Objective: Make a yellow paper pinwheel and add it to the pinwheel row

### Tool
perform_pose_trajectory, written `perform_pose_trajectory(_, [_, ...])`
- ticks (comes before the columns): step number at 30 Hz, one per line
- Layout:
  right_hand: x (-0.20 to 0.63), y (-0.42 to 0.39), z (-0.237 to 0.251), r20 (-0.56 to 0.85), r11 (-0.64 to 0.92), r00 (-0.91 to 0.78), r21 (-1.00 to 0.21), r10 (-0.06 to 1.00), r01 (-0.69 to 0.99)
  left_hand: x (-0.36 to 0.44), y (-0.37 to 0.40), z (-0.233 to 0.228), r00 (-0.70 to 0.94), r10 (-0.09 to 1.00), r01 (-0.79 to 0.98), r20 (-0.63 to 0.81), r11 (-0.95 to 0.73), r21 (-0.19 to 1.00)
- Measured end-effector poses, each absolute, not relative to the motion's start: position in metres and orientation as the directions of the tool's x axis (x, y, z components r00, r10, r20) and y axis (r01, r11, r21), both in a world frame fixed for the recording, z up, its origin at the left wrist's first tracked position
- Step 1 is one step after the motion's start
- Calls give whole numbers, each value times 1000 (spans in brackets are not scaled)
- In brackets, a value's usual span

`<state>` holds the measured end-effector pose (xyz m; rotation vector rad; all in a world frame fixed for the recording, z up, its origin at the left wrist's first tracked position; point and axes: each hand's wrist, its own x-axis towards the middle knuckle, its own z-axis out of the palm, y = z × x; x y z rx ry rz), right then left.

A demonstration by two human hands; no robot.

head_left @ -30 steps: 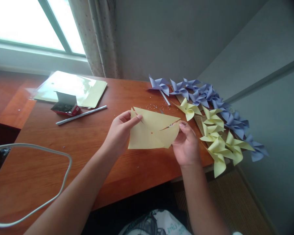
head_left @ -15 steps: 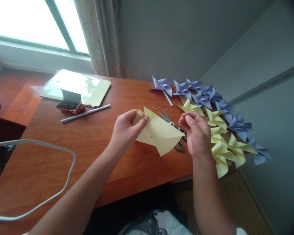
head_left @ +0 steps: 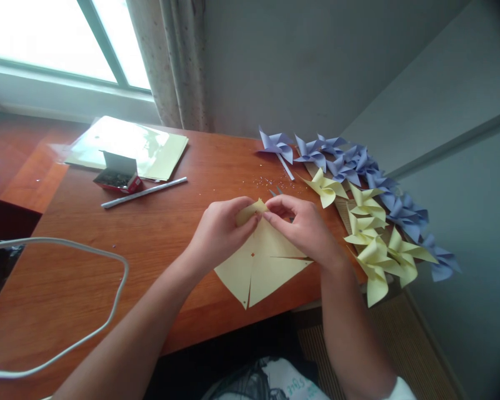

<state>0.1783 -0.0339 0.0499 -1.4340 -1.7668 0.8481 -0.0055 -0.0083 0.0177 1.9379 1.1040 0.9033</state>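
- Lying nearest the viewer, the wooden table (head_left: 158, 244) fills the lower left, with a white cable (head_left: 108, 311) looping across it at 8 o'clock.
- Resting flat near the table's front edge, the yellow paper square (head_left: 260, 269) has slits cut in from its corners and a small hole near its middle.
- Pinching one curled corner of that paper at its 12 o'clock tip, the left hand (head_left: 219, 233) and right hand (head_left: 304, 228) meet fingertip to fingertip, both closed narrowly on the flap.
- Scissor blades (head_left: 274, 192) peek out just beyond the hands.
- Yellow pinwheels (head_left: 370, 233) lie at 3 o'clock, purple pinwheels (head_left: 341, 158) at 1 o'clock.
- A white stick (head_left: 144, 192), a red box (head_left: 117, 178) and a paper pack (head_left: 129, 147) sit at 10 o'clock, below window (head_left: 50, 39), curtain (head_left: 170, 61) and grey wall (head_left: 316, 66).
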Motion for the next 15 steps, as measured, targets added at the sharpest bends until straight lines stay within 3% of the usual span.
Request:
perform_pose_trajectory(4, [178, -34, 47, 143, 153, -59, -843, 988, 515, -3, -10, 18, 272, 910, 422, 312, -404, 812])
perform_pose_trajectory(7, [178, -32, 41, 167, 152, -10, -867, 986, 474, 0, -13, 18, 146, 852, 557, 503, -491, 670])
perform_pose_trajectory(10, [176, -30, 36, 177, 157, 6, -886, 984, 437, 3, -17, 18, 166, 772, 621, 613, -565, 543])
perform_pose_trajectory(15, [172, -32, 33, 156, 136, 30, -926, 987, 353, 8, -21, 18, 132, 888, 409, 440, -453, 792])
